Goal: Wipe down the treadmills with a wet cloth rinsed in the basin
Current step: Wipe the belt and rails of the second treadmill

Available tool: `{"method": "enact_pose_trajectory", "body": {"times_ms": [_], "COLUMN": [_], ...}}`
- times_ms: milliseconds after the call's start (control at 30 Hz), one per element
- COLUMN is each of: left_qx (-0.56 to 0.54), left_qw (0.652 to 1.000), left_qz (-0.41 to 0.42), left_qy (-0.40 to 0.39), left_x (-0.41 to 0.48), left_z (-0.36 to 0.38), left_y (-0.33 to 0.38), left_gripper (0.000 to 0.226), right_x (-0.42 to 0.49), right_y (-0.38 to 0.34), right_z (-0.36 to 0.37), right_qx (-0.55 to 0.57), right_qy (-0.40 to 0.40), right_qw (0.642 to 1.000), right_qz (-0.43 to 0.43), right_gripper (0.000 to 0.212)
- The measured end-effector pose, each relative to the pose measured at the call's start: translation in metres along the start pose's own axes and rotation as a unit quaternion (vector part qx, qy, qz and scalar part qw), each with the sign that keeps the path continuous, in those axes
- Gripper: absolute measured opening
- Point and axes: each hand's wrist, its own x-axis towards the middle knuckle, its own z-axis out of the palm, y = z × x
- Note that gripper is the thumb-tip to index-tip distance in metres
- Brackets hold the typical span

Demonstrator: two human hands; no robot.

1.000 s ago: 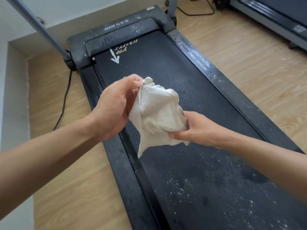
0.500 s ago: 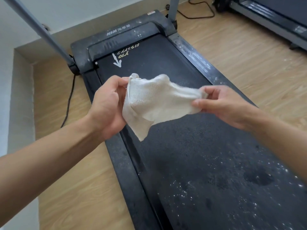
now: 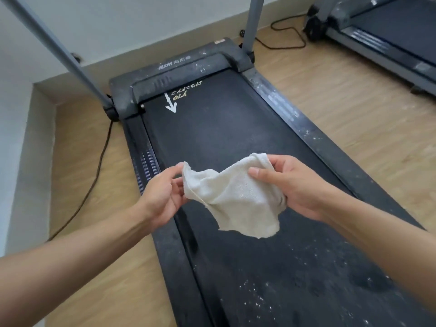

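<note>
Item: white cloth (image 3: 236,197), held in the air above the treadmill (image 3: 224,128) belt, touching nothing else; the left hand (image 3: 162,197) pinches one corner, the right hand (image 3: 290,185) grips the opposite edge, thumb on top. Step, by my reckoning: spreading the cloth before wiping. Next move calls for folding it flat and pressing it onto the dusty, speckled belt; no basin in sight

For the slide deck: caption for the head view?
Left hand and right hand hold a cloth over a speckled treadmill.
</note>
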Motion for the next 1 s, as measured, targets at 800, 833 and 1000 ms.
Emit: {"method": "enact_pose_trajectory", "body": {"times_ms": [800,833,1000], "left_qx": [-0.044,-0.044,0.060], "left_qw": [0.992,0.994,0.996], "left_qz": [0.008,0.021,0.039], "left_qy": [-0.120,-0.102,-0.049], "left_x": [-0.013,-0.011,-0.001], "left_z": [0.052,0.050,0.032], "left_y": [-0.014,-0.012,-0.004], "left_gripper": [0.046,0.045,0.029], "right_x": [-0.006,-0.006,-0.005], "right_y": [-0.027,-0.021,0.003], "right_z": [-0.020,-0.024,-0.038], "right_qx": [0.156,0.150,0.121], "right_qy": [0.111,0.124,0.161], "right_qw": [0.979,0.979,0.979], "right_qz": [-0.064,-0.058,-0.032], "right_gripper": [0.024,0.025,0.036]}}
